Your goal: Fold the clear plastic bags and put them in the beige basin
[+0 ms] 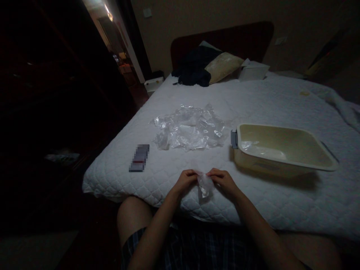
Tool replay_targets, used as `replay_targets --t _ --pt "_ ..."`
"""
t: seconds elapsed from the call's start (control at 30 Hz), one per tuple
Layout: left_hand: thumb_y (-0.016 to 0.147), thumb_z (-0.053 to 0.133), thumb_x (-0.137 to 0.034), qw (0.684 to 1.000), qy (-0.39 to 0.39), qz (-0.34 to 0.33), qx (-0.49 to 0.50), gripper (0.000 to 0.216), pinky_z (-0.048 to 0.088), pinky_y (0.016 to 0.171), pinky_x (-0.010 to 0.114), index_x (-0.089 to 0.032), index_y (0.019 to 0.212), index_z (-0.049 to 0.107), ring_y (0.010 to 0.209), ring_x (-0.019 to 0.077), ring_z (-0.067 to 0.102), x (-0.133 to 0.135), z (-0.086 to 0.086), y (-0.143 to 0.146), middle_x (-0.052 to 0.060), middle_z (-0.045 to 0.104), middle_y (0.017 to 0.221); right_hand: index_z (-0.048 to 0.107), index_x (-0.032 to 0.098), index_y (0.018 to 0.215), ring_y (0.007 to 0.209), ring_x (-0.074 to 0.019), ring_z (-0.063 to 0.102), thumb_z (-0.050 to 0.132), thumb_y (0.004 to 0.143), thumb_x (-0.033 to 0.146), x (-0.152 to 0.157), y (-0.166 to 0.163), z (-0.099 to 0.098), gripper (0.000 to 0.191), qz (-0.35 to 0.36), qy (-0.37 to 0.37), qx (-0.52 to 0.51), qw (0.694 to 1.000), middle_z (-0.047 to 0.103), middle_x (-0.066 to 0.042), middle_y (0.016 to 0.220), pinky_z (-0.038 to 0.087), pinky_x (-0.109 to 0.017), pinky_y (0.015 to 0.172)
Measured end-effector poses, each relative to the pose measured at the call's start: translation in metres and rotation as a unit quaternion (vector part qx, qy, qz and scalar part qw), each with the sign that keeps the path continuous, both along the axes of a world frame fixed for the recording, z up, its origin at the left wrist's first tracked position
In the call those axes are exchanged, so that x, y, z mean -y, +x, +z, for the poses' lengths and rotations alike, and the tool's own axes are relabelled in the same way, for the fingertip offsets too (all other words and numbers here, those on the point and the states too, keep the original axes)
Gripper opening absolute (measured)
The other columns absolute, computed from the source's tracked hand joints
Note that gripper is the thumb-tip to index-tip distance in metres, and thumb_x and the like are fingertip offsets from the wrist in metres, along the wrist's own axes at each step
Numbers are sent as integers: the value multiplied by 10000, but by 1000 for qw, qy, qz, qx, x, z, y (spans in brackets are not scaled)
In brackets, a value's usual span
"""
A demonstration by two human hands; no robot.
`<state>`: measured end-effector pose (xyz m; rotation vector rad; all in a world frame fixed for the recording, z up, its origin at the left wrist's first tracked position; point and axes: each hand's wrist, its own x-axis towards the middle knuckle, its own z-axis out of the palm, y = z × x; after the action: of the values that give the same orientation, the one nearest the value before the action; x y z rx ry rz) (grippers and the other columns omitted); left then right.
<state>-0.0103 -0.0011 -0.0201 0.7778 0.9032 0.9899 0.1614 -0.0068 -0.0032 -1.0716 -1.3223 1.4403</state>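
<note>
Near the front edge of the bed, a small clear plastic bag (205,185) hangs between my two hands. My left hand (185,180) pinches its upper left side, and my right hand (223,180) pinches the upper right. Just beyond them lies a spread of crumpled clear plastic bags (188,129). To the right of my right hand stands a cream plastic bin (270,165) with a grey latch on its near left end; some clear plastic shows inside it.
The white quilted bed (165,176) fills the middle. A blurred-out phone-like object (139,158) lies on the left. Dark clothing (194,69), a beige pillow (223,67) and a white box (254,70) sit by the headboard (225,35). A doorway opens at the back left.
</note>
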Motion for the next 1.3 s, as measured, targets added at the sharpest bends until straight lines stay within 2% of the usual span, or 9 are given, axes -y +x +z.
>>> replay_targets --t 0.27,0.4,0.57,0.87,1.0,1.17,1.3 --pt "545 685 -161 1000 8 -9 28 221 393 602 250 -107 759 686 614 133 542 2 3 -3 43 628 677 697 192 692 525 -92 466 518 640 122 0 -1 -9 199 5 37 15 999 532 -2 664 366 -233 489" --pt "575 629 -195 1000 1 -11 23 182 391 578 249 -109 727 682 612 141 532 2 8 -3 48 618 668 702 201 722 561 -100 488 518 665 136 2 -1 -13 203 -4 69 38 997 537 -10 691 390 -233 512" --pt "570 563 -270 999 -16 27 31 186 377 542 249 -135 649 663 591 146 516 2 11 -3 52 618 675 705 216 747 564 -103 493 511 681 152 4 -2 -13 214 -13 85 64 994 541 -7 695 394 -235 517" --pt "578 699 -310 996 48 -18 -70 207 276 469 198 -136 647 612 474 66 400 2 4 0 -27 483 526 707 235 751 660 -134 518 511 679 140 4 -2 -12 230 -10 109 90 990 555 -14 734 397 -252 586" --pt "500 762 -260 992 86 -36 -88 312 304 490 187 -153 748 604 502 67 430 3 1 -2 -42 498 558 702 228 703 679 -143 530 526 671 146 3 -2 -11 197 -13 104 83 991 561 -16 727 397 -260 604" --pt "467 778 -224 994 78 -42 -65 419 368 558 199 -158 832 582 580 87 500 4 2 -4 -22 554 667 705 218 720 739 -162 547 543 681 183 3 0 -9 170 -8 97 72 993 592 -30 762 413 -281 666" --pt "453 782 -195 996 67 -15 -55 480 395 615 209 -155 890 588 673 107 536 4 4 -3 19 580 828 663 213 901 723 -162 558 561 714 286 4 0 -7 225 -32 29 32 999 627 -35 810 429 -289 671"
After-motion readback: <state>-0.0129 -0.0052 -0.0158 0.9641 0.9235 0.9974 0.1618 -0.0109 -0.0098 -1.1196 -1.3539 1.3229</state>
